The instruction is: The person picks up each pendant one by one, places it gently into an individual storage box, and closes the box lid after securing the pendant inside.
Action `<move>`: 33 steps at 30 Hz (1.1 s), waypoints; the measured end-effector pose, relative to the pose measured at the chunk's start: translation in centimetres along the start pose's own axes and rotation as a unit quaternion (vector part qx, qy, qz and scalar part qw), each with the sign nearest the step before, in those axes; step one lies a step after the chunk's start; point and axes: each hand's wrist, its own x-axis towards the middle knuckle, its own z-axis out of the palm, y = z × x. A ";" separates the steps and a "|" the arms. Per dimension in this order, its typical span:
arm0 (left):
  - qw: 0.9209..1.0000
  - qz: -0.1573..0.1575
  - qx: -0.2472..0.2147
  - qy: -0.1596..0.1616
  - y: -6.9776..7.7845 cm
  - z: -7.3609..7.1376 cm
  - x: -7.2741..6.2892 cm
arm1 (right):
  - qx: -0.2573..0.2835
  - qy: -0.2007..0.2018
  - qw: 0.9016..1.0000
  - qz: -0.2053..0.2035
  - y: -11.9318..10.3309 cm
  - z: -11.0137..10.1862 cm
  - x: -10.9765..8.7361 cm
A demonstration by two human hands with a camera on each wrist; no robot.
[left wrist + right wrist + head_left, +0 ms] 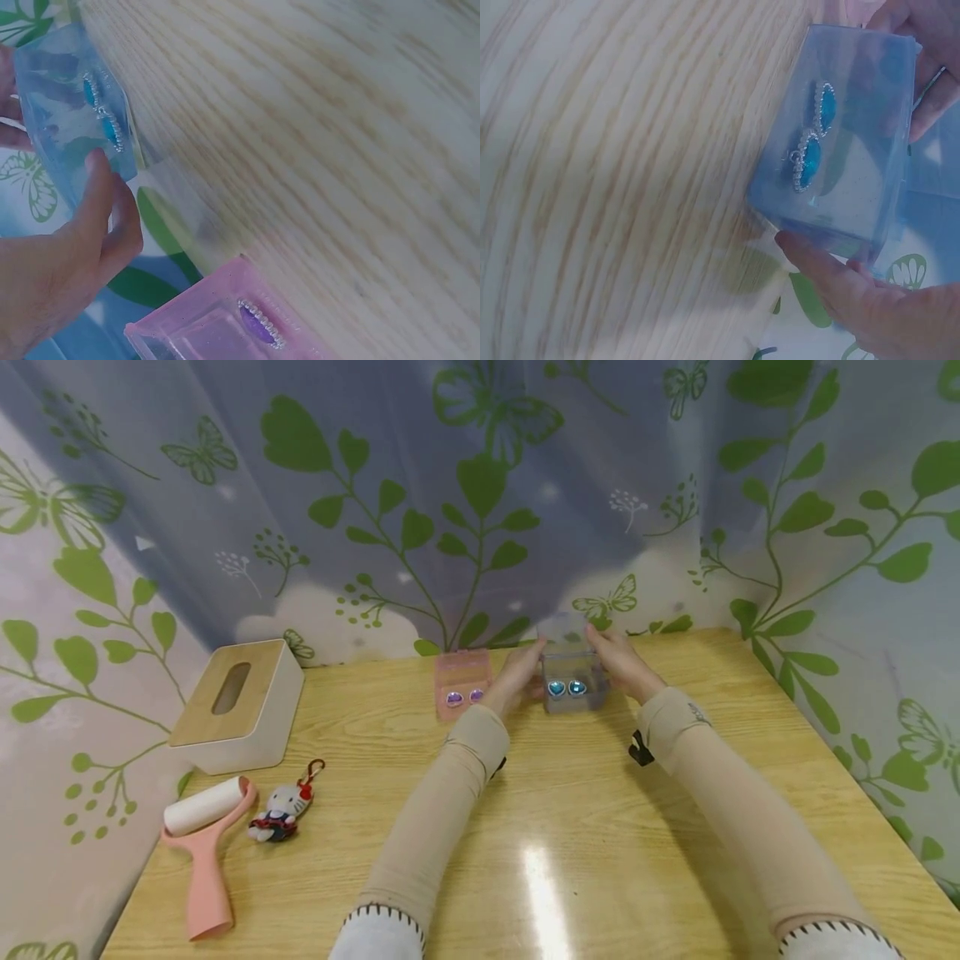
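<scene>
A see-through blue-grey box (573, 702) stands on the table with its clear lid (562, 633) raised at the back. Inside lie two blue gem ornaments (808, 159) edged with small silvery beads. My left hand (517, 675) grips the box's left end, thumb near the front edge in the left wrist view. At the opposite end, my right hand (619, 662) holds the box, its fingertips up by the lid. Just left of my left hand sits an open pink box (444, 708) containing two purple gem ornaments (454, 699), partly hidden by the wrist.
On the left are a tissue box (262, 727) with a wooden top, a pink-handled lint roller (206, 881) and a plush cat keychain (281, 810). A patterned curtain (420, 460) hangs along the wooden table's (570, 827) back edge.
</scene>
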 end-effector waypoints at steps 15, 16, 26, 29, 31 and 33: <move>0.997 0.055 0.046 0.005 0.7 -0.2 -0.9 | 0.023 0.035 0.999 -0.003 0.0 0.2 0.0; 0.997 0.057 0.047 0.008 0.8 -0.1 -1.0 | 0.021 0.034 0.999 -0.006 0.0 0.2 -0.1; 0.995 0.053 0.080 0.028 1.1 -0.5 -1.4 | 0.005 0.015 1.000 -0.010 -0.4 -0.1 -1.0; 0.993 0.057 0.096 0.026 1.1 -0.8 -1.4 | -0.014 0.009 1.000 -0.017 -0.2 -0.4 -1.1; 0.991 0.065 0.114 0.022 1.1 -1.0 -1.4 | -0.037 -0.003 0.999 -0.025 0.1 -0.8 -1.1; 0.987 0.078 0.137 0.010 1.0 -1.2 -1.4 | -0.061 -0.022 0.997 -0.034 0.4 -1.4 -1.2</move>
